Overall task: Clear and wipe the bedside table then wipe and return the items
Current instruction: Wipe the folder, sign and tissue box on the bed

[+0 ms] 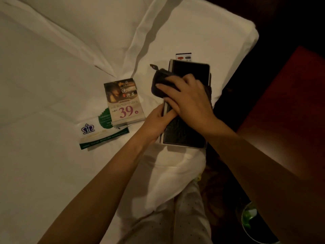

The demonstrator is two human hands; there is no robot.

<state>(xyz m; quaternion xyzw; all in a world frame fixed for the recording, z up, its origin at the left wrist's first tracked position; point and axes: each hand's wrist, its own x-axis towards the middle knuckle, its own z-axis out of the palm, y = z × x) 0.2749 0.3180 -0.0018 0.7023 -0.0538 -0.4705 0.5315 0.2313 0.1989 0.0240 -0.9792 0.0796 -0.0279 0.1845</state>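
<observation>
A long black leather-look box (189, 73) with a pale rim lies on the white bed (52, 85) near its right edge. My right hand (188, 101) presses a dark cloth (161, 81) onto the box's top. My left hand (156, 122) grips the box's left edge. To the left lie a "39" advert card stand (123, 101) and a white and green card (98, 134) with a purple crown logo. A small white card with red and grey marks (183, 56) peeks out beyond the box. The reddish bedside table (290, 103) is at the right.
White pillows (88, 23) fill the top of the bed. A dark gap runs between bed and table. A waste bin with something green in it (249, 219) stands on the floor at the lower right. My pale trouser leg (175, 217) shows at the bottom.
</observation>
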